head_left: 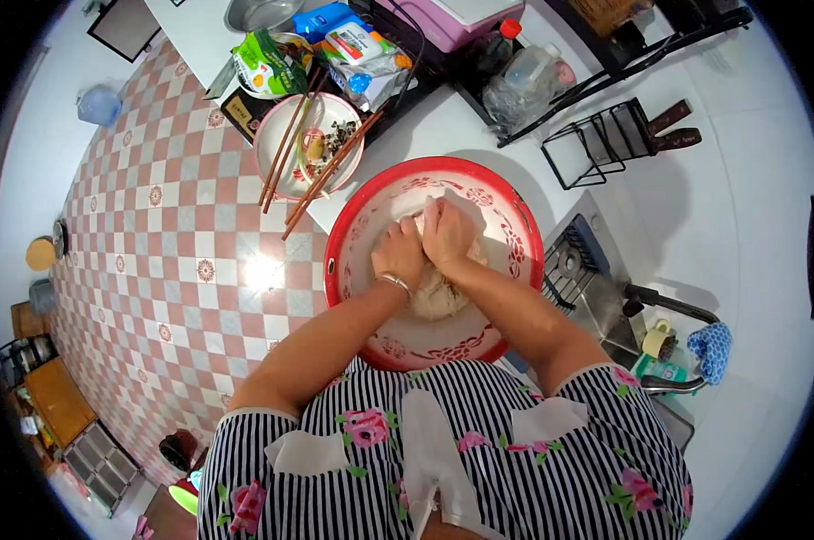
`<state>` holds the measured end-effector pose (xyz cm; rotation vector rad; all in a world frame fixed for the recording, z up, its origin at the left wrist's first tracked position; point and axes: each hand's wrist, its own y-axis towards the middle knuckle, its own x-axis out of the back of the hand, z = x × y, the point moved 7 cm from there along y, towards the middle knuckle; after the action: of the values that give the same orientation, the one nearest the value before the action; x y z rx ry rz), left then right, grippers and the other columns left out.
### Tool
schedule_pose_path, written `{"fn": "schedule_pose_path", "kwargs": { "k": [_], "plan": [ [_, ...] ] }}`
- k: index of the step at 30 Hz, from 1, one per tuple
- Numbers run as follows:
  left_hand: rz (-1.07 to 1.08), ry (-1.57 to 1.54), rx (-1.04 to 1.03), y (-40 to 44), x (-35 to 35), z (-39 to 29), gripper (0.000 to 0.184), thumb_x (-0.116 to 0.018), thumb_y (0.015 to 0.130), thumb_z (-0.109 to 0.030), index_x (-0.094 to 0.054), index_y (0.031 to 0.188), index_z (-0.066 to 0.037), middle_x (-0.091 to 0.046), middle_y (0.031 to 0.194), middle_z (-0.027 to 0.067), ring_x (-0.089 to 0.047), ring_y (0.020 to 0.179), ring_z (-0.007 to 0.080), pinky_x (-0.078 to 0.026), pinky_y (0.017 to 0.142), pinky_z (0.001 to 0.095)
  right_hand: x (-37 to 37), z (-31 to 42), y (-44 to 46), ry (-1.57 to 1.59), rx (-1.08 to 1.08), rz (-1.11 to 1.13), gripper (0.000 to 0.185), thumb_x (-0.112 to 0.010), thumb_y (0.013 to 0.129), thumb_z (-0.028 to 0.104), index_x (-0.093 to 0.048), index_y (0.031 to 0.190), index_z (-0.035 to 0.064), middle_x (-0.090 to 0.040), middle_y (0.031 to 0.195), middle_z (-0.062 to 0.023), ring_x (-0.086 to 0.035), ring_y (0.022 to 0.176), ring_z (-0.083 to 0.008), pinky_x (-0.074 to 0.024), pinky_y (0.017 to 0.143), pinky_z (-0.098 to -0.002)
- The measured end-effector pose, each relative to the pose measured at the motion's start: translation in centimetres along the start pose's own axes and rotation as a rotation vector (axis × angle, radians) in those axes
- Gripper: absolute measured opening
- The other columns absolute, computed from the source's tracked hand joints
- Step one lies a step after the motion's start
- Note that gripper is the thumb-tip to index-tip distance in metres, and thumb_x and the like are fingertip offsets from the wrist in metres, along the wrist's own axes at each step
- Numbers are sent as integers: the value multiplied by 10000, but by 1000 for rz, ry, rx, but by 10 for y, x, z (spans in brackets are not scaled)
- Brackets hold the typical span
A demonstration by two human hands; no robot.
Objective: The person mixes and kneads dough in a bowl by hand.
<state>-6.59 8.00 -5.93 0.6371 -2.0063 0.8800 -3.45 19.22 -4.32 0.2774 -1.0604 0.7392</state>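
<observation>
A lump of pale dough (pixel 437 299) lies in a wide enamel basin (pixel 346 207) with a red rim and red floral patterns inside. Both hands press down on the dough side by side, near its far edge. My left hand (pixel 398 254), with a bangle at the wrist, has its fingers curled into the dough. Close against it, my right hand (pixel 450 232) is also closed on the dough, its thumb pointing away from me. The fingertips of both hands are hidden.
Left of the basin, a plate (pixel 261 148) holds food scraps and several brown chopsticks (pixel 335 171). Behind are snack packets (pixel 270 65) and bottles (pixel 529 67). On the right stand a black wire rack (pixel 596 144) with knives, a sink (pixel 605 310) and a faucet (pixel 682 306).
</observation>
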Motion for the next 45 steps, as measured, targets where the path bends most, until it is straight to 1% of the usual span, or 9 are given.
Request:
{"fn": "schedule_pose_path", "kwargs": {
  "k": [5, 11, 16, 18, 21, 26, 33, 39, 45],
  "plan": [
    [-10, -26, 22, 18, -2, 5, 415, -662, 819, -312, -448, 1079, -69, -599, 1074, 153, -659, 864, 366, -531, 738, 458, 1, 1, 13, -9, 22, -110, 484, -442, 923, 463, -675, 865, 42, -657, 805, -228, -634, 793, -402, -490, 723, -497],
    [-21, -47, -46, 3, 12, 4, 562, -719, 788, -387, -443, 1111, -19, -599, 1080, 207, -624, 999, 355, -498, 852, 439, -8, -2, 10, 10, 54, -27, 562, -359, 943, 522, -672, 902, 57, -672, 867, -194, -631, 856, -398, -475, 784, -504],
    [185, -452, -261, -36, 19, -2, 731, -717, 784, -399, -405, 1262, 57, -577, 1140, 247, -595, 1031, 386, -478, 893, 424, 26, -10, -29, 300, -96, 383, 634, -273, 975, 508, -687, 727, 97, -687, 864, -162, -644, 844, -337, -445, 833, -467],
    [223, -664, -218, -49, -9, 7, 825, -741, 735, -403, -396, 1310, 76, -568, 1201, 238, -586, 1020, 423, -468, 920, 428, 41, -1, -57, 43, 20, 277, 545, -340, 962, 443, -685, 733, 88, -685, 853, -146, -633, 852, -333, -417, 877, -474],
    [94, -357, -465, -64, -16, 0, 783, -733, 768, -322, -351, 1337, 56, -552, 1166, 231, -588, 1044, 358, -468, 871, 392, 41, -2, -95, -109, 93, 26, 384, -436, 921, 336, -678, 791, 68, -678, 906, -135, -603, 913, -329, -362, 940, -486],
    [-79, 230, -357, -102, -18, -13, 624, -510, 862, -210, -275, 1423, -74, -348, 1393, 137, -326, 1300, 310, -235, 1044, 572, 40, -2, -124, -85, 157, -268, 244, -488, 875, 236, -631, 947, 52, -628, 1080, -143, -514, 1059, -324, -293, 987, -486],
    [61, 348, -234, -56, -12, -14, 535, -497, 867, -189, -362, 1373, -81, -434, 1316, 127, -460, 1172, 279, -366, 961, 504, 21, -6, -80, -61, 294, -373, 216, -491, 839, 239, -595, 858, 51, -610, 885, -133, -534, 875, -325, -323, 856, -477],
    [-242, 164, -464, -24, -7, -10, 487, -535, 838, -203, -450, 1300, -72, -573, 1082, 118, -575, 975, 285, -444, 810, 430, 10, -5, -40, 30, 280, -202, 214, -513, 834, 275, -607, 816, 84, -612, 859, -125, -536, 845, -315, -340, 795, -466],
    [162, 170, -290, -6, 42, -37, 471, -566, 858, -240, -449, 1278, -61, -590, 1089, 156, -617, 972, 305, -511, 773, 437, 3, -9, -6, 48, 79, -74, 323, -519, 863, 355, -635, 734, 83, -643, 733, -147, -599, 741, -358, -385, 747, -471]
  ]
}}
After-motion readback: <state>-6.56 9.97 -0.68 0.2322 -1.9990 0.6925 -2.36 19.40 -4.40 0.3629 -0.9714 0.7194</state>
